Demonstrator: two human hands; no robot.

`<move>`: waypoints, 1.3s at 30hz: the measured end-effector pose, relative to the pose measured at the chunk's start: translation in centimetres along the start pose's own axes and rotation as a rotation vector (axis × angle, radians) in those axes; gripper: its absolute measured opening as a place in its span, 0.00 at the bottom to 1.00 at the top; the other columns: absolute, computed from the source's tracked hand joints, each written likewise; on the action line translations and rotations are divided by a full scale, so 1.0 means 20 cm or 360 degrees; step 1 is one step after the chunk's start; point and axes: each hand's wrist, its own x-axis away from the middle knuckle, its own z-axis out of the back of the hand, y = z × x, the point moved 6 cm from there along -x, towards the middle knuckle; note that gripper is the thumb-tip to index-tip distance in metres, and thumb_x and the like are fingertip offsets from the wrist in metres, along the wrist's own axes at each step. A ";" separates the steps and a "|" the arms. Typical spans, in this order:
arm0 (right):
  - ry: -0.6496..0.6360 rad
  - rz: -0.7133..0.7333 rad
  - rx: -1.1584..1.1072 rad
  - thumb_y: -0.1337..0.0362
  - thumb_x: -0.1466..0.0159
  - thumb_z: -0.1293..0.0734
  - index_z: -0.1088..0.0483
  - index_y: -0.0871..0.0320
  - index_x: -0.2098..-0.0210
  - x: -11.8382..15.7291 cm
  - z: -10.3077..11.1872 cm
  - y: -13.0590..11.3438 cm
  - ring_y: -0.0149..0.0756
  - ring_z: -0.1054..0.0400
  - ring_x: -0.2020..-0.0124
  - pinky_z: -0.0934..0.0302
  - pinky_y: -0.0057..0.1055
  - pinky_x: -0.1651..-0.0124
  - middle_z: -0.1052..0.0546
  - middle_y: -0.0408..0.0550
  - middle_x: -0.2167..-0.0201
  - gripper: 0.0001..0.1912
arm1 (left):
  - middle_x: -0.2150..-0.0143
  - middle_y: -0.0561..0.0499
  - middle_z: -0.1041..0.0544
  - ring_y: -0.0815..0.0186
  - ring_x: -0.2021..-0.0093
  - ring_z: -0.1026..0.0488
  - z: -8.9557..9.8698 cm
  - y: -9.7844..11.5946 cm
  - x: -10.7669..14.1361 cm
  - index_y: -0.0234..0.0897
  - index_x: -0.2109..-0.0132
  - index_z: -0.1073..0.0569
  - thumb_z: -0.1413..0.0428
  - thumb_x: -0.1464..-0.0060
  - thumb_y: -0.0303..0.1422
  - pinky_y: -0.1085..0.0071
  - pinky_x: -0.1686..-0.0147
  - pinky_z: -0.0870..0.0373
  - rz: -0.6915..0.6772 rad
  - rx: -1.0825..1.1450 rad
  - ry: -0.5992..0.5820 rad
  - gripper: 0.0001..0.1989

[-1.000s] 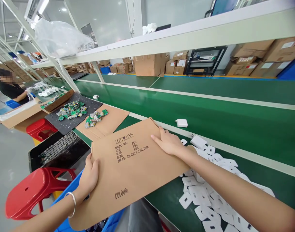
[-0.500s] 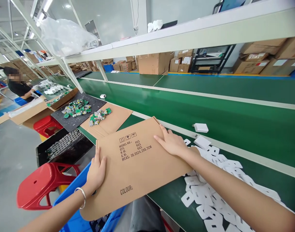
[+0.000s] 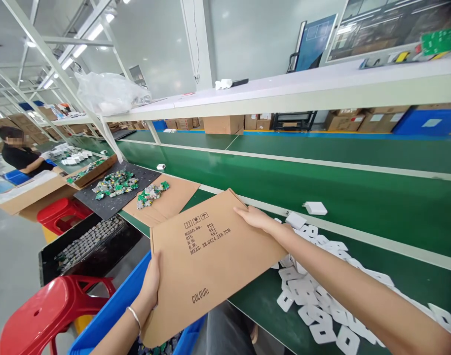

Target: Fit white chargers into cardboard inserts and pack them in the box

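A flat brown cardboard box (image 3: 218,266) with printed text is held tilted between my two hands, over the edge of the green bench. My left hand (image 3: 151,282) grips its left edge, the fingers hidden behind the cardboard. At the upper right edge, my right hand (image 3: 255,218) is closed on the box, thumb on top and fingers underneath. White plastic covers (image 3: 303,291) lie in a heap beside my right forearm. Behind them are two white plug chargers, one (image 3: 316,208) farther back on the green surface.
A blue bin (image 3: 110,315) stands below the box, near a red stool (image 3: 51,310). Green circuit boards (image 3: 116,183) are piled on a black mat (image 3: 146,172) at left. A white shelf (image 3: 284,92) runs above the bench. A co-worker (image 3: 20,153) sits far left.
My left hand has shifted from lying on the box's top to gripping its left edge. My right fingers have wrapped under the upper right edge. The view has tilted upward.
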 end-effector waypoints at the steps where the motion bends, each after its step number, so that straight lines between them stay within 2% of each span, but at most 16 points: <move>1: 0.0000 0.0024 -0.0008 0.34 0.31 0.45 0.37 0.60 0.33 0.02 0.01 -0.02 0.56 0.25 0.45 0.30 0.42 0.51 0.25 0.64 0.40 0.42 | 0.56 0.34 0.16 0.46 0.61 0.16 -0.01 -0.03 0.01 0.34 0.37 0.29 0.54 0.35 0.57 0.49 0.63 0.18 0.0070 0.0119 -0.0055 0.35; 5: -0.0051 0.0122 -0.0075 0.31 0.35 0.42 0.42 0.58 0.30 0.11 0.09 -0.07 0.54 0.25 0.45 0.29 0.40 0.52 0.28 0.63 0.36 0.46 | 0.50 0.33 0.17 0.46 0.55 0.16 -0.02 -0.13 0.01 0.34 0.33 0.33 0.50 0.36 0.57 0.50 0.59 0.18 0.0222 0.0467 -0.0150 0.37; 9: -0.0425 0.0069 -0.0261 0.30 0.39 0.37 0.58 0.53 0.25 0.16 0.11 -0.08 0.55 0.25 0.46 0.25 0.43 0.57 0.30 0.62 0.35 0.55 | 0.49 0.34 0.17 0.46 0.56 0.16 0.00 -0.18 -0.01 0.37 0.31 0.35 0.45 0.39 0.56 0.50 0.58 0.18 0.0216 0.0595 -0.0158 0.38; 12: -0.0450 0.0072 -0.0199 0.32 0.40 0.33 0.68 0.53 0.23 0.21 0.11 -0.10 0.59 0.31 0.38 0.24 0.45 0.54 0.43 0.65 0.26 0.62 | 0.48 0.36 0.17 0.47 0.57 0.15 0.02 -0.19 -0.03 0.42 0.30 0.37 0.41 0.41 0.53 0.49 0.57 0.18 0.0186 0.0636 -0.0124 0.38; 14: -0.0402 0.0191 -0.0175 0.33 0.40 0.33 0.69 0.53 0.23 0.25 0.11 -0.14 0.58 0.37 0.32 0.26 0.44 0.47 0.50 0.62 0.24 0.62 | 0.48 0.36 0.17 0.46 0.55 0.16 0.02 -0.23 -0.04 0.41 0.30 0.36 0.40 0.41 0.52 0.48 0.55 0.19 0.0230 0.0712 -0.0123 0.37; 17: -0.0443 0.0439 -0.0233 0.34 0.37 0.34 0.67 0.49 0.23 0.30 0.11 -0.21 0.54 0.40 0.30 0.32 0.42 0.37 0.47 0.55 0.24 0.58 | 0.49 0.35 0.16 0.44 0.51 0.17 0.00 -0.32 -0.04 0.38 0.32 0.32 0.43 0.38 0.51 0.49 0.50 0.20 0.0336 0.0925 -0.0140 0.34; 20: -0.0519 0.0610 -0.0293 0.38 0.35 0.34 0.70 0.44 0.23 0.32 0.11 -0.26 0.52 0.42 0.28 0.35 0.44 0.34 0.48 0.50 0.23 0.55 | 0.49 0.37 0.16 0.44 0.49 0.18 -0.04 -0.38 -0.02 0.39 0.32 0.32 0.44 0.39 0.51 0.48 0.47 0.22 0.0432 0.1102 -0.0173 0.33; 24: -0.0550 0.0793 -0.0350 0.41 0.33 0.34 0.73 0.42 0.23 0.31 0.11 -0.28 0.51 0.49 0.25 0.42 0.46 0.29 0.54 0.46 0.21 0.54 | 0.48 0.37 0.16 0.40 0.49 0.18 -0.06 -0.38 0.02 0.39 0.30 0.34 0.43 0.40 0.51 0.44 0.46 0.23 0.0551 0.1201 -0.0187 0.36; 28: -0.0570 0.0785 -0.0386 0.41 0.33 0.34 0.72 0.44 0.23 0.28 0.08 -0.25 0.51 0.53 0.24 0.45 0.46 0.27 0.56 0.44 0.21 0.54 | 0.50 0.40 0.15 0.42 0.50 0.17 -0.03 -0.34 0.01 0.40 0.27 0.40 0.45 0.38 0.46 0.46 0.45 0.23 0.0493 0.1258 -0.0077 0.36; 31: -0.0520 0.0744 -0.0442 0.39 0.33 0.36 0.72 0.43 0.23 0.25 0.07 -0.21 0.51 0.52 0.24 0.42 0.47 0.29 0.56 0.43 0.21 0.53 | 0.50 0.40 0.15 0.42 0.51 0.17 -0.02 -0.33 -0.01 0.40 0.26 0.41 0.45 0.37 0.47 0.46 0.46 0.23 0.0488 0.1244 -0.0102 0.37; 34: -0.0531 0.0734 -0.0420 0.39 0.35 0.34 0.72 0.42 0.23 0.24 0.07 -0.17 0.52 0.55 0.23 0.44 0.45 0.27 0.54 0.40 0.22 0.55 | 0.50 0.37 0.16 0.40 0.51 0.17 -0.02 -0.33 0.00 0.39 0.27 0.39 0.44 0.39 0.50 0.44 0.47 0.22 0.0567 0.1199 -0.0164 0.38; 36: -0.0681 0.0721 -0.0398 0.40 0.36 0.31 0.74 0.42 0.23 0.25 0.05 -0.13 0.53 0.54 0.24 0.43 0.46 0.28 0.52 0.42 0.22 0.58 | 0.49 0.37 0.16 0.40 0.51 0.17 -0.02 -0.33 0.00 0.39 0.27 0.39 0.43 0.40 0.51 0.44 0.47 0.22 0.0596 0.1160 -0.0194 0.39; 39: -0.0944 0.0729 -0.0524 0.44 0.39 0.27 0.78 0.44 0.24 0.28 0.01 -0.09 0.56 0.47 0.26 0.37 0.48 0.31 0.49 0.47 0.23 0.64 | 0.50 0.36 0.16 0.41 0.51 0.17 0.00 -0.32 0.00 0.38 0.28 0.38 0.42 0.40 0.51 0.44 0.48 0.22 0.0633 0.1125 -0.0214 0.39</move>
